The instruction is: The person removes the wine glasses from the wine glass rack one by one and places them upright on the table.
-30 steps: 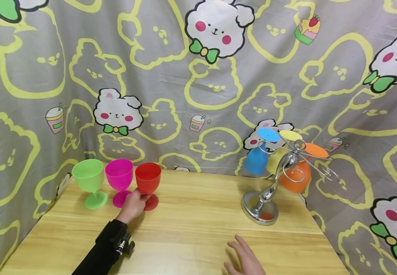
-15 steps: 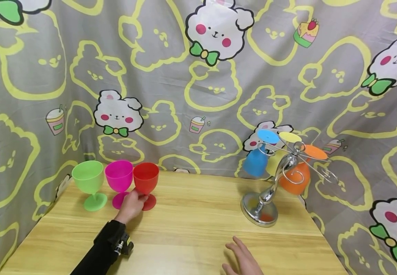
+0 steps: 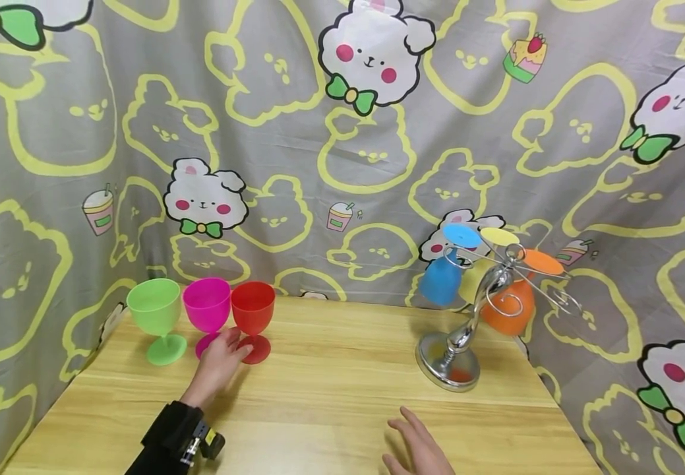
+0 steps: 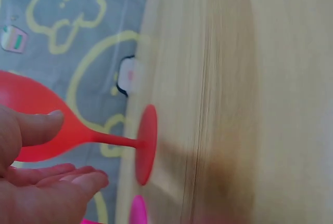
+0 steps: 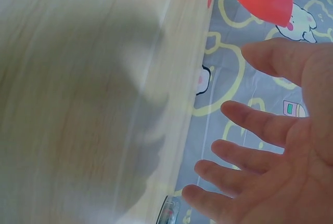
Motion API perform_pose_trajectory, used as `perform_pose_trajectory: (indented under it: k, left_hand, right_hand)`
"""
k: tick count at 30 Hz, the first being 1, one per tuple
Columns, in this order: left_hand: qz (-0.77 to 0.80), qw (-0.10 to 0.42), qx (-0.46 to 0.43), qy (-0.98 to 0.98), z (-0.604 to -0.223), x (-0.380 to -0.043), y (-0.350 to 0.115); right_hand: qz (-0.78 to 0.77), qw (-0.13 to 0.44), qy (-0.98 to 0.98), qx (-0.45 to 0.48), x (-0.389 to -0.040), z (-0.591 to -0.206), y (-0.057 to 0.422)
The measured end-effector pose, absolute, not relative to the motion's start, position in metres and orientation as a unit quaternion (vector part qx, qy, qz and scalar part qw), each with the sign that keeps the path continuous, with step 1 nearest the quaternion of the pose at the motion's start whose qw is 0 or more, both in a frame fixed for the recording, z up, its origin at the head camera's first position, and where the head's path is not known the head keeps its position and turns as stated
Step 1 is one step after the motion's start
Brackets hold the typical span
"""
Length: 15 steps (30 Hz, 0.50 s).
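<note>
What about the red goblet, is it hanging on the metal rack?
No, the red goblet stands upright on the table, beside the magenta goblet.

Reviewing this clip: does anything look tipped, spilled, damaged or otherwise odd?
Nothing stands out. The green goblet, pink goblet and red goblet stand upright in a row; the blue goblet, yellow goblet and orange goblet hang upside down on the rack. Its stem leans, but the base sits flat, so that seems by design.

Your red goblet (image 3: 253,315) looks like smooth plastic, the stand (image 3: 464,332) mirror-glossy metal, the surface (image 3: 324,382) smooth grained wood, the curtain (image 3: 295,148) matt, creased cloth.
</note>
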<state>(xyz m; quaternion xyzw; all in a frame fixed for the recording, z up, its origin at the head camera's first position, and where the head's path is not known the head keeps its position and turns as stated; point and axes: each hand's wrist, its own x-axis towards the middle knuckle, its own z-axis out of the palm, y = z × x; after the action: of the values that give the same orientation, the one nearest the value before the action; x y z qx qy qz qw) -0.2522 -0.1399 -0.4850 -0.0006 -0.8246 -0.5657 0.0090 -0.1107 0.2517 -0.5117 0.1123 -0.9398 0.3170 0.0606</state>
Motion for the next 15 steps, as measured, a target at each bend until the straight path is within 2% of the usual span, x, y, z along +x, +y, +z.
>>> perform_pose_trajectory:
  k: [6, 15]
  left_hand:
    - [-0.516, -0.013, -0.006, -0.857, -0.487, -0.217, -0.134]
    - [-0.406, 0.044, -0.064, -0.91, -0.483, -0.17, -0.109]
  right_hand:
    - [0.332, 0.048, -0.935, 0.113, -0.112, -0.507, 0.248]
    - [0.339, 0.046, -0.932, 0.118, -0.117, -0.498, 0.231]
